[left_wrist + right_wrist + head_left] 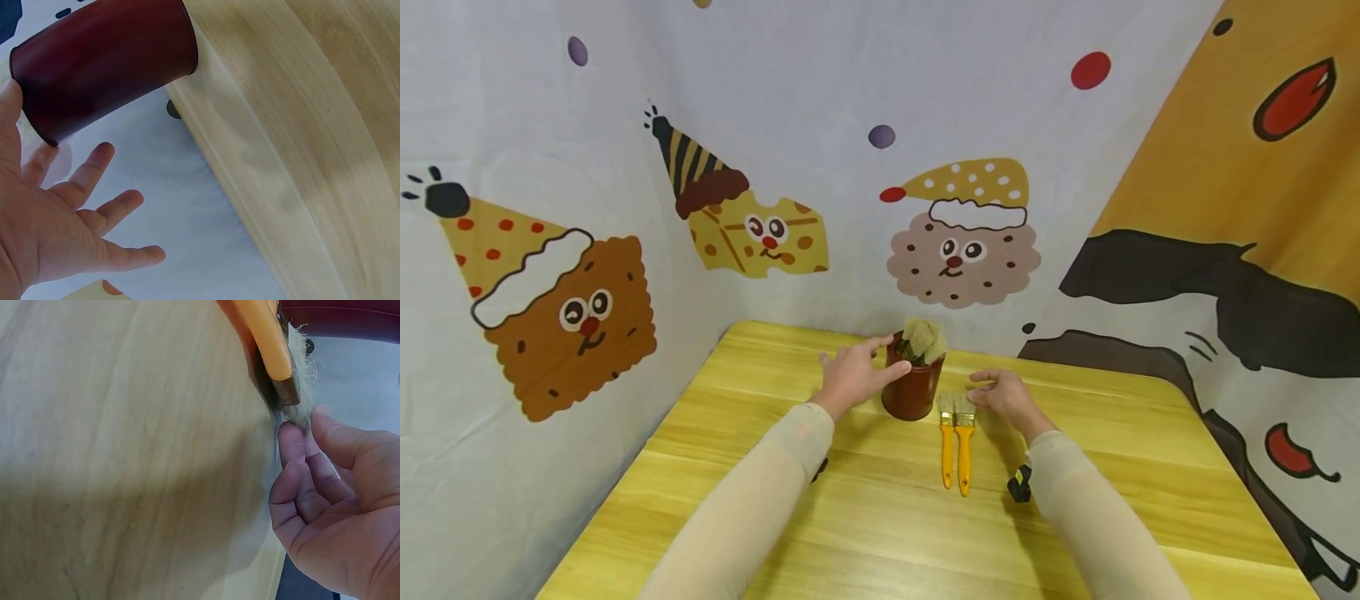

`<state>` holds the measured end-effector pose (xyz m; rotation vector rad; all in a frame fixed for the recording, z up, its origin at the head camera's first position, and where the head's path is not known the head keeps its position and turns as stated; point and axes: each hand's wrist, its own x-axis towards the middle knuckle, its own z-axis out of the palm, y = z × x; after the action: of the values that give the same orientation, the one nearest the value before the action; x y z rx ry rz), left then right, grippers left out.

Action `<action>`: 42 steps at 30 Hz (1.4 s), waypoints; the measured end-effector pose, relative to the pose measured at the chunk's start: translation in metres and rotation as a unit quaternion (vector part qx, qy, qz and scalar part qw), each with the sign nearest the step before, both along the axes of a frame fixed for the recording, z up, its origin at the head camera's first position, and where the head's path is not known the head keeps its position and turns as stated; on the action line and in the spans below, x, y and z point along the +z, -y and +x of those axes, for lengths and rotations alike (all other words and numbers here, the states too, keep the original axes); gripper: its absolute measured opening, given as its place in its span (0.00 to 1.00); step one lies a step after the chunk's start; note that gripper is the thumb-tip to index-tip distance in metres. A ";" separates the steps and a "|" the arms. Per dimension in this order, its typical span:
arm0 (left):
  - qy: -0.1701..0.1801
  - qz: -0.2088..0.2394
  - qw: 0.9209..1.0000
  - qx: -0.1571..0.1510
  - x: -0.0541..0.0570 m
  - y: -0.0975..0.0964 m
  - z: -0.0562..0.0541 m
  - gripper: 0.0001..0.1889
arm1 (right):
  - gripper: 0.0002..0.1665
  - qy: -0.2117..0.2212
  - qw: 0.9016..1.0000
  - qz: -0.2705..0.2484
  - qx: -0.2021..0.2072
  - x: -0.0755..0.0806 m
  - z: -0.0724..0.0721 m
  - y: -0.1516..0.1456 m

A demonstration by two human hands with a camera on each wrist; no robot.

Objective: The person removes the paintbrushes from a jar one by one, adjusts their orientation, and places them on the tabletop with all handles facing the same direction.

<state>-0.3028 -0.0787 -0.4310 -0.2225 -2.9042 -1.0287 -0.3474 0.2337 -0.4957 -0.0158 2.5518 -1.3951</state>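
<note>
My left hand [853,379] is at the left of a dark-red, round pen-holder-like cup [912,393], which stands upright on the table. In the left wrist view its thumb and index finger touch the rim of the cup, and its other fingers spread away. Pale, bristly tufts [922,337] stick up out of the cup. Right of it lie two paintbrushes [965,450] side by side, orange handles towards me and bristles away. My right hand [1006,396] pinches the bristle tips [299,415] of the right-hand paintbrush between thumb and index finger, its remaining fingers curled.
The wooden table [865,517] ends at a cloth wall [805,125] with printed cartoon figures, close behind the cup. A black wrist device [1020,483] shows beneath the right sleeve [1090,517].
</note>
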 end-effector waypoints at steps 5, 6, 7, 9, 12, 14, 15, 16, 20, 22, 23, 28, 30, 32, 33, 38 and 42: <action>-0.001 -0.006 1.000 0.000 0.001 -0.001 0.000 0.39 | 0.27 -0.010 1.000 0.006 0.003 0.001 0.001 -0.003; -0.001 -0.007 1.000 0.000 0.001 -0.001 0.000 0.39 | 0.27 -0.011 1.000 0.008 0.005 0.001 0.001 -0.004; -0.001 -0.007 1.000 -0.001 0.002 -0.001 0.000 0.40 | 0.27 -0.012 1.000 0.010 0.007 0.001 0.001 -0.005; 0.000 -0.007 1.000 -0.002 0.002 -0.001 0.001 0.39 | 0.27 -0.015 1.000 0.019 0.009 0.002 0.000 -0.007; -0.002 -0.015 1.000 -0.002 0.003 -0.001 0.003 0.39 | 0.28 -0.013 1.000 0.021 0.015 0.006 0.001 -0.009; -0.006 -0.022 1.000 -0.002 0.003 -0.002 0.004 0.39 | 0.30 -0.010 1.000 0.015 0.022 0.011 0.003 -0.012; -0.010 -0.024 1.000 -0.002 0.003 -0.003 0.004 0.39 | 0.31 -0.011 0.999 0.016 0.027 0.015 0.004 -0.014; -0.013 -0.027 1.000 -0.002 0.002 -0.003 0.004 0.39 | 0.32 -0.013 0.999 0.016 0.029 0.018 0.005 -0.016; -0.020 -0.032 0.999 -0.004 0.001 -0.006 0.002 0.38 | 0.33 -0.024 0.999 0.027 0.036 0.036 0.007 -0.022; -0.019 -0.033 0.999 -0.007 0.001 -0.007 0.000 0.38 | 0.33 -0.032 0.998 0.035 0.037 0.045 0.008 -0.024; -0.018 -0.034 0.999 -0.008 0.001 -0.008 0.000 0.38 | 0.32 -0.033 0.998 0.034 0.037 0.050 0.008 -0.025; -0.004 -0.037 0.999 -0.014 0.001 -0.008 -0.001 0.40 | 0.31 -0.042 0.998 0.031 0.046 0.071 0.007 -0.017; -0.002 -0.034 0.999 -0.016 0.001 -0.007 -0.002 0.40 | 0.30 -0.044 0.997 0.023 0.051 0.079 0.007 -0.008; -0.001 -0.030 0.999 -0.018 0.001 -0.006 -0.002 0.41 | 0.31 -0.048 0.997 0.013 0.059 0.087 0.008 0.003; -0.001 -0.027 0.999 -0.018 0.001 -0.006 -0.002 0.41 | 0.30 -0.046 0.997 0.007 0.059 0.091 0.009 0.009; 0.007 -0.017 1.000 -0.019 0.000 -0.006 -0.001 0.42 | 0.30 -0.059 0.996 0.000 0.073 0.100 0.013 0.035; 0.013 -0.014 1.000 -0.022 0.001 -0.007 -0.001 0.42 | 0.28 -0.079 0.994 -0.006 0.069 0.101 0.015 0.049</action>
<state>-0.3035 -0.0721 -0.4304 -0.2769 -2.9515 -1.0060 -0.3328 0.1852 -0.3943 -0.3111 2.6105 -1.4093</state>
